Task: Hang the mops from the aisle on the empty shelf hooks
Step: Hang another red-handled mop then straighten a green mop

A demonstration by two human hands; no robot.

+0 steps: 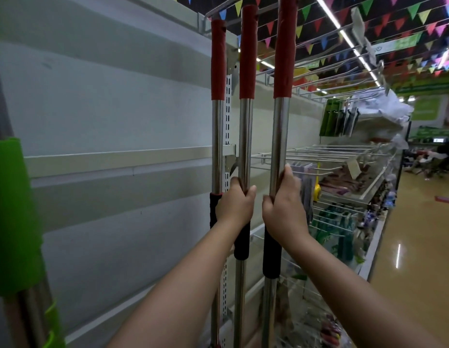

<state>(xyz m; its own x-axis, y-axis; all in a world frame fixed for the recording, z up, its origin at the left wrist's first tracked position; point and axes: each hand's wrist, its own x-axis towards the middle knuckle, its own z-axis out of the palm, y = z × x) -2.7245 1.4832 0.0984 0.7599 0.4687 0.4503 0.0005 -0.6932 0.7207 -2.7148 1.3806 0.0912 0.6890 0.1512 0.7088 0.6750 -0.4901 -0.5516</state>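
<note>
Three mop poles stand upright side by side, each a steel tube with a red grip on top and a black sleeve lower down. My left hand (235,202) grips the middle mop pole (245,136). My right hand (283,204) grips the right mop pole (280,131). The left mop pole (217,136) sits against the shelf upright, its red top up at a wire hook (213,10). The tops of the middle and right poles reach the top rail; whether they hang on hooks is hidden. The mop heads are out of view.
A green-handled mop (15,217) hangs at the far left edge. The white back panel (118,109) is bare. Several empty wire hooks (319,150) jut out to the right, with packaged goods (336,116) beyond. The aisle floor (419,234) runs along the right.
</note>
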